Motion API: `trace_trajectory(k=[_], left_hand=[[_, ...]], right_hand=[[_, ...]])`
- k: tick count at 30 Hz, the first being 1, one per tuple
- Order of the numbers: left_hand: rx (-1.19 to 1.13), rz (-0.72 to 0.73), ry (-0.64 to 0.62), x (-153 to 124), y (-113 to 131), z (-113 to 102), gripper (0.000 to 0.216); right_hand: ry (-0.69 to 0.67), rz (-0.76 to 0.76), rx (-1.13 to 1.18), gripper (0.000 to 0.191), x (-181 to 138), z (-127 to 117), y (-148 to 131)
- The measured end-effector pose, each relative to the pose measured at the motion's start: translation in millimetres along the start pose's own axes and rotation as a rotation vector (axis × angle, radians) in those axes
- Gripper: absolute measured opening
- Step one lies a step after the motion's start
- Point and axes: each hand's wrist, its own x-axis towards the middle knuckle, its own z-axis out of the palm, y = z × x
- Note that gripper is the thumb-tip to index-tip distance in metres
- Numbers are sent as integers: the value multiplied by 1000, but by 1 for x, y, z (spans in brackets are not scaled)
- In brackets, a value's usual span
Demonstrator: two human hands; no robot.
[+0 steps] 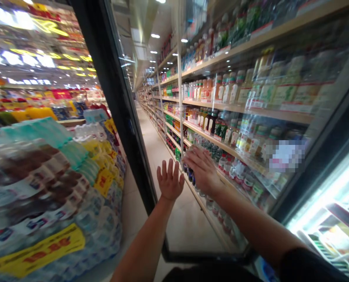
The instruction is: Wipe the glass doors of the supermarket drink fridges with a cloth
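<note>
My left hand (170, 181) is raised in front of a glass door, its fingers spread apart. It looks to be against or very near the pane (192, 231). To the right, my right hand (202, 170) reaches toward the same glass with fingers stretched and somewhat blurred. A pale smear shows around its fingertips; whether that is a reflection or something thin under them is unclear. The door has a dark frame (112, 90) and stands at an angle before me. No object shows in my left hand.
Shelves of bottled drinks (218, 103) show in the glass, along a pale aisle floor (152, 137). Stacked bottle packs (42, 172) with a yellow price sign (39, 250) stand at left. A brightly lit cooler interior (335, 231) is at lower right.
</note>
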Motion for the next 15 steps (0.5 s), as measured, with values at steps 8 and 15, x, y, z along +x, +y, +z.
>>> trace_trajectory(k=[8, 15], left_hand=[[-32, 4, 8, -2, -1, 1, 57], [-68, 48, 51, 3, -2, 1, 61]], right_hand=[[-24, -4, -40, 47, 28, 19, -13], [-36, -51, -86, 46, 59, 27, -17]])
